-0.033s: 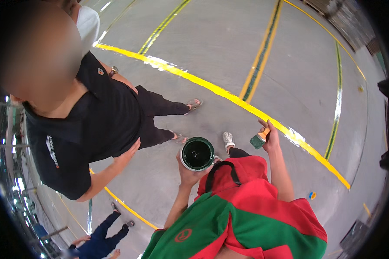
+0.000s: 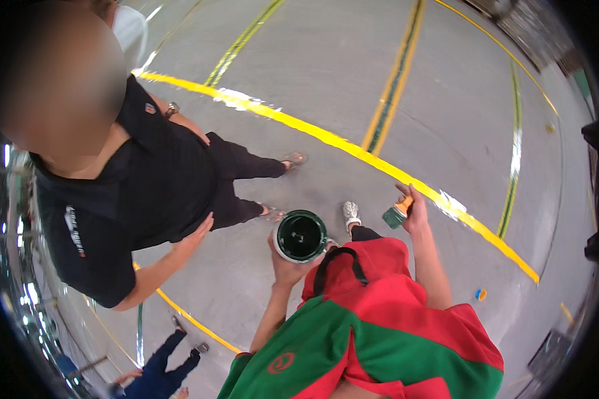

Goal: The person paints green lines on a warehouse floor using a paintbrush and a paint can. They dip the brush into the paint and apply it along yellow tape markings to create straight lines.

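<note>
My left hand [image 2: 289, 268] is wrapped round a round paint can [image 2: 284, 255] with a pale outside, held upright before my waist. Dark green paint [image 2: 301, 235] shows inside, and green smears coat the rim. Off to the right, my right hand [image 2: 416, 211] grips a paintbrush [image 2: 396, 214] by its orange handle. The brush head points left, its bristles covered in green, and it is apart from the can. Below both hands lies a grey floor with a bright yellow line [image 2: 306, 129] running across it.
A person in black [image 2: 160, 179] stands close on the left, beside the can. Behind them is someone in white [image 2: 130, 32]. A person in dark blue [image 2: 160, 366] is at lower left. A small blue and orange object [image 2: 481, 294] lies on the floor at right.
The view has shifted slightly, so the scene sits a little further left. Both hands keep their holds on the can and the brush.
</note>
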### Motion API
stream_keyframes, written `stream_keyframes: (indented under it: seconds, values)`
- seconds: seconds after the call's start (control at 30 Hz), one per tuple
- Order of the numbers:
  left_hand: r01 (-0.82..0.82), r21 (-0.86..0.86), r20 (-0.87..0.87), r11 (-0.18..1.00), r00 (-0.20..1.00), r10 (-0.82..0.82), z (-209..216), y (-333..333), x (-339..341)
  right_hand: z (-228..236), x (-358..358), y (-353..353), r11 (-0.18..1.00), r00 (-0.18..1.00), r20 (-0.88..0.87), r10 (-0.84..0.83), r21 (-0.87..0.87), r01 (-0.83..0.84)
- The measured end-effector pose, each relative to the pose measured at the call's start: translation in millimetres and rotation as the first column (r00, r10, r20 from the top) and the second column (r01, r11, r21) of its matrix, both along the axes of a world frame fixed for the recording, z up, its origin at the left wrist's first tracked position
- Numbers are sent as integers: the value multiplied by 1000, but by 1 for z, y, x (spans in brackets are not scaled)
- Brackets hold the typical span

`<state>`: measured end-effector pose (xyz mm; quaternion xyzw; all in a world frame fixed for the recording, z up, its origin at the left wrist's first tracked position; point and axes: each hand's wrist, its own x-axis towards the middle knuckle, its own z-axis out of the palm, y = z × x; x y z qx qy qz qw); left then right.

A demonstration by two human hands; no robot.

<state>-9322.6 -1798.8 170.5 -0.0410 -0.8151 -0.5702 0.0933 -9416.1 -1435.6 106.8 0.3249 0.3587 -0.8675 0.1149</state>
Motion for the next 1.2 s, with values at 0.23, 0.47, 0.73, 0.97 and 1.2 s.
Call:
stream_keyframes:
  seconds: [0.23, 0.47, 0.73, 0.97, 1.2]
  values:
    - [-15, 93, 107, 996, 994, 5, 4, 58, -1, 5, 33, 64, 984, 986, -30, -166, -77, 163]
    - [2, 119, 151, 993, 988, -21, 2, 186, 2, 46, 47, 184, 940, 939, -166, -300, -217, 262]
    - [46, 15, 84, 999, 995, -47, -2, 375, -50, 125, 47, 339, 942, 857, -394, -331, -187, 278]
    - [250, -18, 79, 968, 966, -248, 7, 477, -122, 204, -21, 390, 961, 873, -423, -244, 16, 276]
    - [284, 83, 54, 955, 956, -289, 8, 583, -256, 230, -148, 449, 846, 918, -374, 129, 524, 95]
